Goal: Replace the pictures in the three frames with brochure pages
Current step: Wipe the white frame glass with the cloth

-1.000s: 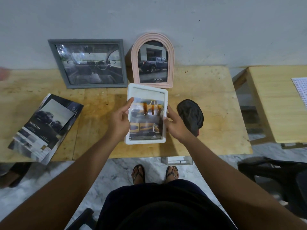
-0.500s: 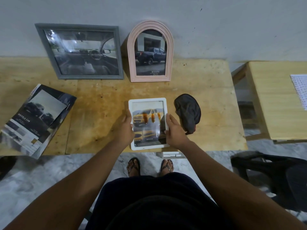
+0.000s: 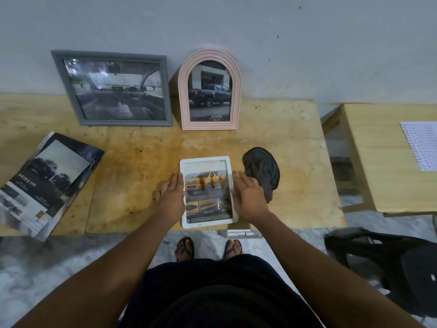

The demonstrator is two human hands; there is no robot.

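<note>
Your white frame [image 3: 205, 209] lies flat on the table [image 3: 132, 166] at 6 o'clock, near the front edge, with a yellow truck page in it. Your left hand [image 3: 171, 194] lies along its 9 o'clock side and your right hand [image 3: 248, 197] along its 3 o'clock side. The fingers are straight and loosely apart against the rim, not curled round it. The brochure [image 3: 47, 183] lies at 9 o'clock.

At the back of the table [image 3: 142, 166], a wide frame [image 3: 113, 88] and, just right of it, an arched frame [image 3: 209, 93] lean on the wall [image 3: 236, 27]. Near the front edge a small frame [image 3: 208, 192] lies flat, left hand [image 3: 171, 192] and right hand [image 3: 248, 197] flanking it. A cloth [image 3: 262, 171] sits just right, a brochure [image 3: 45, 183] far left.
</note>
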